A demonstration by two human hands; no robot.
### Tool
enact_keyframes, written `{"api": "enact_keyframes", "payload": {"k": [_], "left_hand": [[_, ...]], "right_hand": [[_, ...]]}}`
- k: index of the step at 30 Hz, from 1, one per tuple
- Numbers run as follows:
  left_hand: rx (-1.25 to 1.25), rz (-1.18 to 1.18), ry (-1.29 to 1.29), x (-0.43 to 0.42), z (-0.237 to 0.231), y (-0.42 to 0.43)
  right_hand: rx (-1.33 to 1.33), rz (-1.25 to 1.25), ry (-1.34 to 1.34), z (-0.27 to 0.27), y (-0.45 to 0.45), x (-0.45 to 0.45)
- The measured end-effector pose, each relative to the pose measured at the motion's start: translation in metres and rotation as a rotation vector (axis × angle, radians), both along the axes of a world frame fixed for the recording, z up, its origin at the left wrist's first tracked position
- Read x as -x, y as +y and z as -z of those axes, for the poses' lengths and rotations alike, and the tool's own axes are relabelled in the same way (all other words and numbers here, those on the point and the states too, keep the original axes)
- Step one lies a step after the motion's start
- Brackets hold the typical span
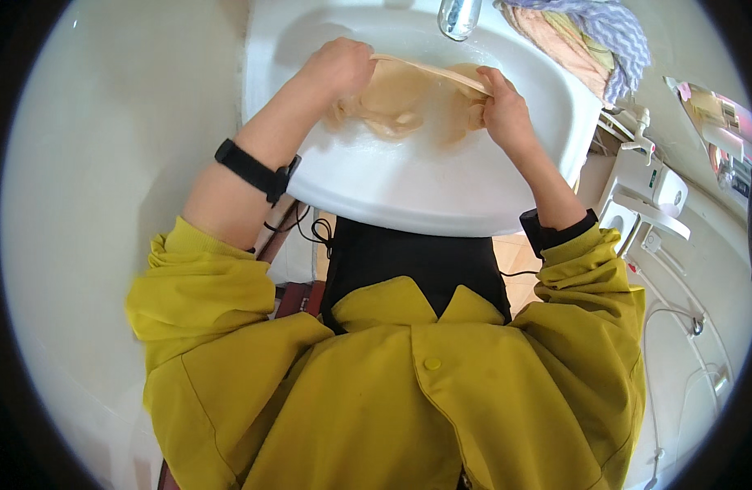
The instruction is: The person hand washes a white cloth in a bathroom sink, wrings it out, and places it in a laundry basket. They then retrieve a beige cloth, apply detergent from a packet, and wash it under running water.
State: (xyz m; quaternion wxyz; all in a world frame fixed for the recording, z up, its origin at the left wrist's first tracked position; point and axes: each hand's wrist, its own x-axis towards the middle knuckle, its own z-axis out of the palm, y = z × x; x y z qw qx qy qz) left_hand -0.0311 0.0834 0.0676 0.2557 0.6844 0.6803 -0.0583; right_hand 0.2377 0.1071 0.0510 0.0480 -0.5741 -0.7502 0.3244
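A beige, thin, stretchy garment (395,98) hangs between my hands in a white washbasin (406,196). My left hand (345,66) grips one end of its banded edge, and my right hand (504,107) pinches the other end, so the band is drawn taut. Below the band the sheer fabric sags in folds into shallow, slightly cloudy water. What kind of garment it is cannot be made out. Above the basin's far side juts a chrome faucet (459,19), just beyond the band.
Folded towels (572,43) lie at the basin's far right rim. Past them is a small white wall tap (642,131). A toilet (639,196) and white wall pipes (682,306) are on the right. A plain wall (119,153) runs close along the left.
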Motion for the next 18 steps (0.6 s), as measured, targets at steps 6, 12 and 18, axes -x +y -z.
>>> {"api": "enact_keyframes", "payload": {"k": [6,12,18], "left_hand": [[-0.254,-0.104,-0.049,-0.015,-0.027,-0.032],[0.111,0.249,-0.083,-0.035,0.002,-0.078],[-0.398,0.414,-0.082,-0.044,0.048,-0.072]], "right_hand": [[-0.059,-0.089,0.104,-0.019,-0.007,-0.013],[0.114,-0.392,-0.049,-0.005,-0.021,-0.024],[-0.045,-0.768,-0.365,0.029,-0.025,-0.014]]}}
